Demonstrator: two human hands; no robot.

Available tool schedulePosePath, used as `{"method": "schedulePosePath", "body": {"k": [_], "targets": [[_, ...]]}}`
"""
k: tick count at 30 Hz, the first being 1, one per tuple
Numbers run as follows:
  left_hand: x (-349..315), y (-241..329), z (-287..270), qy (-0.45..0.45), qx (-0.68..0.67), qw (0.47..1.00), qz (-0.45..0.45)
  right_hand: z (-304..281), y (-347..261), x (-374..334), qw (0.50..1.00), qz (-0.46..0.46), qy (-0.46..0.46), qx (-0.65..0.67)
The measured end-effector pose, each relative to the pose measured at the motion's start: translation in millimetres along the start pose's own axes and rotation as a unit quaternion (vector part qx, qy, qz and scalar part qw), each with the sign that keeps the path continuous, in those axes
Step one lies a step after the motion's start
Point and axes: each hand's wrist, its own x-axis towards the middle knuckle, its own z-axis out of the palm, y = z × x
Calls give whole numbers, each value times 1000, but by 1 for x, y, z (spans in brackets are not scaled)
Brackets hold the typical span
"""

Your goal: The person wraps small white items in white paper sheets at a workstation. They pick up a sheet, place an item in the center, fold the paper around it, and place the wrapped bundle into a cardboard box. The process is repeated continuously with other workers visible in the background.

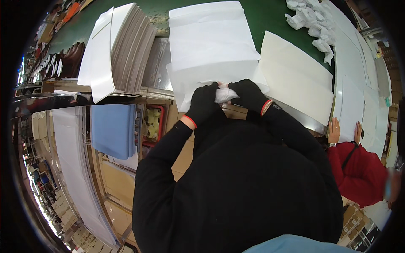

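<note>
My left hand [203, 100] and my right hand [248, 94], both in black gloves, meet at the near edge of the bench. Between them is a crumpled wad of thin white paper [226, 94], with the fingers of both hands closed on it. Large white paper sheets [213, 40] lie flat just beyond my hands, and the nearest, thinner sheet reaches under my wrists. To the right of these lies a cream-white sheet [297, 74], set at a slant. The fingertips are partly hidden by the paper and the gloves.
A tall stack of white boards [130, 50] stands at the left of the green bench top [270, 19]. Crumpled white paper [312, 21] lies at the far right. A person in red [356, 170] works at the right-hand table. Folded blue material [113, 130] sits below, left.
</note>
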Motion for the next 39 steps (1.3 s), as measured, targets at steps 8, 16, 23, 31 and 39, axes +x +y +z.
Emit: {"method": "schedulePosePath", "body": {"k": [8, 16, 23, 31, 39], "targets": [[42, -55, -4, -10, -43, 995, 88, -17, 2, 1, 994, 78, 75, 0], [73, -53, -15, -139, 75, 987, -13, 3, -5, 5, 990, -1, 31, -135], [39, 3, -23, 208, 104, 965, 120, 6, -6, 13, 991, -12, 39, -125], [24, 13, -3, 150, 82, 972, 159, 4, -5, 19, 998, 15, 16, -56], [16, 20, -3, 119, 59, 981, 144, 5, 6, 7, 998, -23, -20, -48]]}}
